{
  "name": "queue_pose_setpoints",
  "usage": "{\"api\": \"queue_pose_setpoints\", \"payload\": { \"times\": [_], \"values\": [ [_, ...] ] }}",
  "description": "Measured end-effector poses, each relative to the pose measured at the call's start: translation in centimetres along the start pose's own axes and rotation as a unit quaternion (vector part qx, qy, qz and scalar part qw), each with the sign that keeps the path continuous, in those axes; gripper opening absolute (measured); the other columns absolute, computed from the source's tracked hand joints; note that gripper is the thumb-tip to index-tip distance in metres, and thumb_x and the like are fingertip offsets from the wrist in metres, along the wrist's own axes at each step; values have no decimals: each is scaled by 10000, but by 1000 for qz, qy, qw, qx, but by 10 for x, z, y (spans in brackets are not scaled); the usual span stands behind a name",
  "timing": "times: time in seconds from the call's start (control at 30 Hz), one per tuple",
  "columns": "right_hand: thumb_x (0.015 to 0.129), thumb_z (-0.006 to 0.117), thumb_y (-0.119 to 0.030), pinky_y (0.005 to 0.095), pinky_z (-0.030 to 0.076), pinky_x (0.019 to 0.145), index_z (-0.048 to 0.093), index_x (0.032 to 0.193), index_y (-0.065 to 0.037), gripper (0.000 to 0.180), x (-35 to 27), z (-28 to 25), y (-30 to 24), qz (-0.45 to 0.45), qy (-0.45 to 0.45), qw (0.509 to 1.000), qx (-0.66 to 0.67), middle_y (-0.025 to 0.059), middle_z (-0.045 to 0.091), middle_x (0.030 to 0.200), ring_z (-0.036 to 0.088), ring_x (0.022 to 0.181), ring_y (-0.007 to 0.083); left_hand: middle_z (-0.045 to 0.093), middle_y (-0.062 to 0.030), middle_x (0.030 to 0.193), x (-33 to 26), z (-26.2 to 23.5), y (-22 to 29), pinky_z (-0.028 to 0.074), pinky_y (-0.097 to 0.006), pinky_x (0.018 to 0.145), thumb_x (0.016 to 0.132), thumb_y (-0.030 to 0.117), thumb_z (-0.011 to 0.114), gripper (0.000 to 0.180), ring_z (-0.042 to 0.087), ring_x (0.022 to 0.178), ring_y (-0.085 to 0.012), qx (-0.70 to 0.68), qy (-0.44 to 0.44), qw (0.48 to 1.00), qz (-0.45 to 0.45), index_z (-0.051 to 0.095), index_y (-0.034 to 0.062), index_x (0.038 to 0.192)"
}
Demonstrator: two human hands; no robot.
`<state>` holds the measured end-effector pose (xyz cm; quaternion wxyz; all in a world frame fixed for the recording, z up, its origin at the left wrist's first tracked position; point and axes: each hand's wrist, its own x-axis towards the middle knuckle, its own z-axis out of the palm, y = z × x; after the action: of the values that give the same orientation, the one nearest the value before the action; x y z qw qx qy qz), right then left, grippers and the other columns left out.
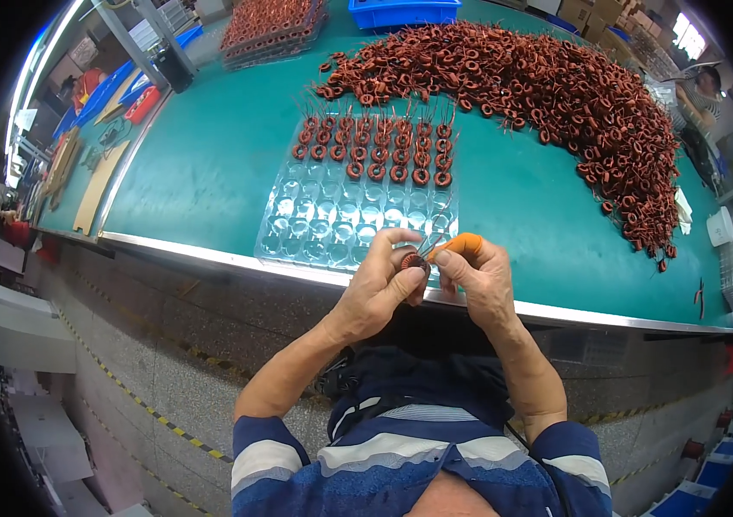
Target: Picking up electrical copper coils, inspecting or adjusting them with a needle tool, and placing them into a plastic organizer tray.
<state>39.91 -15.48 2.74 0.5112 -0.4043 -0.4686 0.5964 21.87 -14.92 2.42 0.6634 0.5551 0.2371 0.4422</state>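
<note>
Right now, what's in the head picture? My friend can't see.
Someone's left hand holds a coppery ring; the right hand, orange finger cover on, is at its wires. A green table holds a partly filled clear tray and a heap of rings.

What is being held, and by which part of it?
The left hand holds a reddish-brown, ring-shaped wire coil by its round body; the right hand is at the wire ends; whether it pinches them is unclear.
</note>
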Motion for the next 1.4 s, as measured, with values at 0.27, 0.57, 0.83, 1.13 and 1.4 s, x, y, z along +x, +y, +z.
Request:
{"api": "queue_pose_setpoints", "payload": {
  "times": [0.27,0.57,0.83,1.13,1.4],
  "values": [
    [852,736,-200,219,469,563,620,1051,7,310,5,11,14,-66,42,994,79,45,634,864,549,646,73,523,-9,771,7,3,0,427,-221,602,1002,185,470,256,498,657,-74,44,35,998,-32,506,-11,1162],
    [887,669,-113,224,482,647,628,1063,-1,213,11,6,14,-60,59,996,-34,45,652,873,603,732,94,532,-31,742,6,1,-4,439,-237,570,999,178,474,199,513,634,-100,8,95,994,-56,499,23,1122],
    [946,593,-185,208,427,597,622,1070,6,229,8,-75,-13,-103,153,952,-245,-5,564,737,538,661,69,628,-67,814,22,-127,47,492,-256,579,973,99,510,102,576,643,-112,193,178,964,33,557,41,1043],
    [941,594,-169,220,421,549,626,1055,2,208,5,-78,4,-83,126,938,-313,8,556,703,538,606,76,679,-69,791,79,-160,30,490,-290,711,819,91,674,97,630,746,-163,428,228,871,76,681,13,875],
    [915,578,-85,226,448,571,625,1062,-1,176,12,-78,-1,-24,121,951,-285,24,573,721,560,624,84,661,-96,893,93,-171,17,470,-293,772,810,40,661,105,622,848,-191,530,122,833,99,674,0,907]
  ]
}}
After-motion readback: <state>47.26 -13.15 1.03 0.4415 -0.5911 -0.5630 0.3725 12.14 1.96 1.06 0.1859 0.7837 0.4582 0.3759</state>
